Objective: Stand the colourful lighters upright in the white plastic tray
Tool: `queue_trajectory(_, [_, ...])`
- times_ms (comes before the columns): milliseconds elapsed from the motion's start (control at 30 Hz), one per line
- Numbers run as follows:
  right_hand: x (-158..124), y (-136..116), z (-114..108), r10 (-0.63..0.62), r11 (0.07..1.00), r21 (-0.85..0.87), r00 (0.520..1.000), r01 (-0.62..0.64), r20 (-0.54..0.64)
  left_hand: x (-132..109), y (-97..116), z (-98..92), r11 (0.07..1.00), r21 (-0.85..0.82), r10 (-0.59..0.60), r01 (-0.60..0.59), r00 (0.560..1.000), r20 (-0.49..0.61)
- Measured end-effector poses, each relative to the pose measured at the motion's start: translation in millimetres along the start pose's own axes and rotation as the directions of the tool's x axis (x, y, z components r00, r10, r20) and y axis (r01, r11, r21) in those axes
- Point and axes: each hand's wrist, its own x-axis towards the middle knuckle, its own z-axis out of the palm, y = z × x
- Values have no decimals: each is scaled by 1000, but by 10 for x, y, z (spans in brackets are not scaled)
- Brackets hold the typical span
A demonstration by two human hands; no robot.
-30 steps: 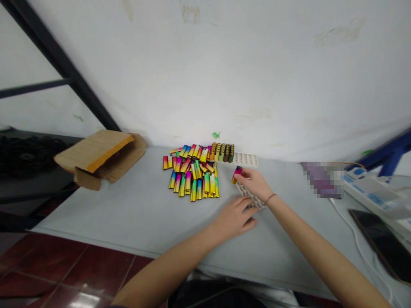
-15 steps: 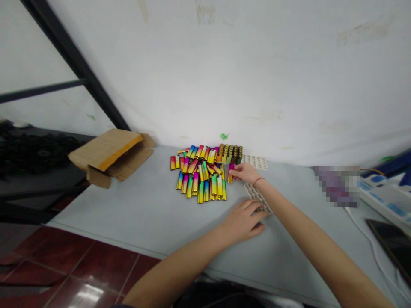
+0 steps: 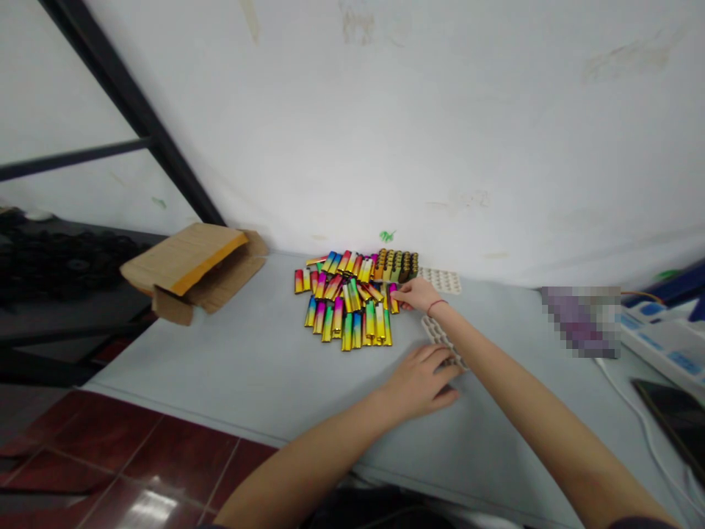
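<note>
A heap of shiny lighters [image 3: 337, 312] in rainbow and gold colours lies on the grey table. At its right edge, my right hand [image 3: 417, 295] is closed in a pinch on a purple-and-gold lighter [image 3: 393, 298]. My left hand [image 3: 421, 378] rests nearer to me with fingers spread, its fingertips on a pale tray with rows of holes [image 3: 438, 332]. Part of that tray is hidden under the left fingers and behind the right forearm. Behind the heap, a block of lighters [image 3: 396, 264] stands upright in close rows.
Beside the upright block lies another pale holed tray [image 3: 440, 280] by the wall. An open cardboard box [image 3: 190, 264] sits at the left. To the right are a power strip [image 3: 664, 342], a white cable [image 3: 633, 404] and a dark flat device [image 3: 669, 411].
My right hand has shifted slightly left with the purple-and-gold lighter, closer to the heap. My left hand stays on the tray. The whole view has moved a little.
</note>
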Motion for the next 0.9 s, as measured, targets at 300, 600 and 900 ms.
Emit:
queue_trajectory(300, [8, -105, 32, 57, 998, -31, 998, -57, -8, -2, -8, 3, 1000, -15, 9, -10, 1000, -1])
queue_trajectory(600, [-357, -93, -146, -78, 963, -268, 982, 29, -172, -2, 8, -17, 1000, -6, 4, -4, 1000, -6])
queue_trajectory(900, [-1613, 572, -104, -325, 786, -615, 890, 67, -319, -26, 26, -147, 962, -157, -247, 225, 958, -143])
